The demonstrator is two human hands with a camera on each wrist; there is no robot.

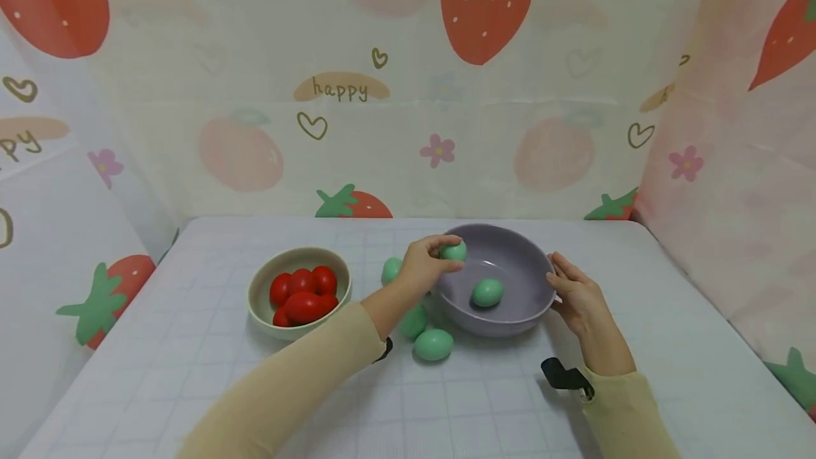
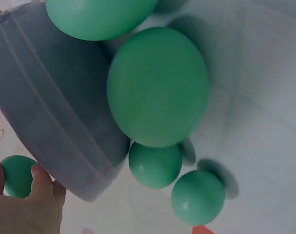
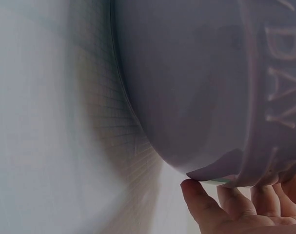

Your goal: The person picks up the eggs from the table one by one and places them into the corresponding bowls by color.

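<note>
My left hand (image 1: 422, 264) pinches a green egg (image 1: 455, 251) between thumb and fingers, over the left rim of a purple-grey bowl (image 1: 529, 261). A second green egg (image 1: 487, 292) lies inside that bowl. At the bowl's right side my right hand (image 1: 581, 303) grips the rim, its fingers against the outer wall, where raised lettering shows in the right wrist view. Loose green eggs lie on the table to the left of the bowl, among them a near egg (image 1: 433, 344) and a far egg (image 1: 392, 270); my left forearm partly covers the group.
A cream bowl (image 1: 255, 307) with several red egg-shaped pieces (image 1: 304, 307) stands to the left, behind my left sleeve. The white checked tablecloth (image 1: 472, 409) covers the table. Strawberry-printed cloth (image 1: 357, 154) hangs behind the table and at both sides.
</note>
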